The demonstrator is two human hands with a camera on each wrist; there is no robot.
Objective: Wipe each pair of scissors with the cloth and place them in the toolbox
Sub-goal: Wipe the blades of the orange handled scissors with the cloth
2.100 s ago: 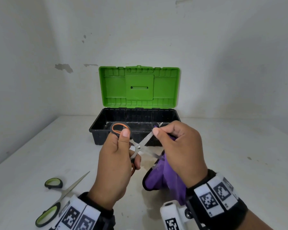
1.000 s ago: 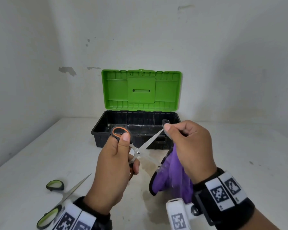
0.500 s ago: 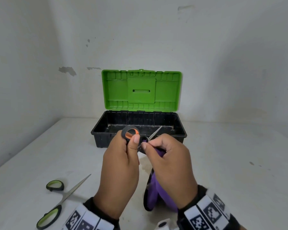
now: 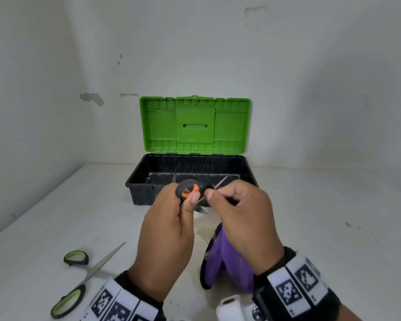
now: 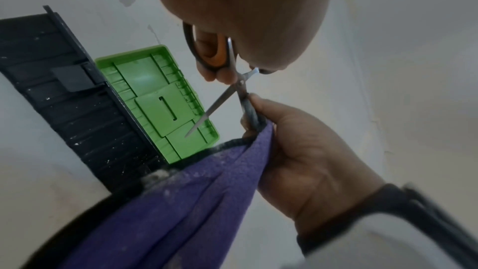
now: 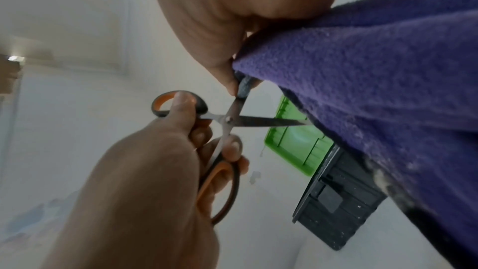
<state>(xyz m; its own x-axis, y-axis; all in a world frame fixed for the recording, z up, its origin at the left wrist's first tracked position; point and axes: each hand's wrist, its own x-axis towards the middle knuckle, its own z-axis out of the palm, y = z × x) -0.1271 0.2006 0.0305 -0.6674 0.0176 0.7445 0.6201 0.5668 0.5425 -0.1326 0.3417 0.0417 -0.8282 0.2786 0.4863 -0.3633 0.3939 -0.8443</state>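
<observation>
Scissors (image 4: 196,195) with orange handles sit open in your left hand (image 4: 164,237), fingers curled through the loops, above the worktop's (image 4: 333,228) middle. Your right hand (image 4: 243,218) pinches the soft purple cloth (image 4: 222,262) round one stiff, slippery blade; keep hold of the handles. Beyond, the toolbox (image 4: 148,195) stands open.

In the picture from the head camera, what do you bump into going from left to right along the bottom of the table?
Green-handled scissors lying on the table → left hand holding the orange-handled scissors → purple cloth → right hand.
</observation>
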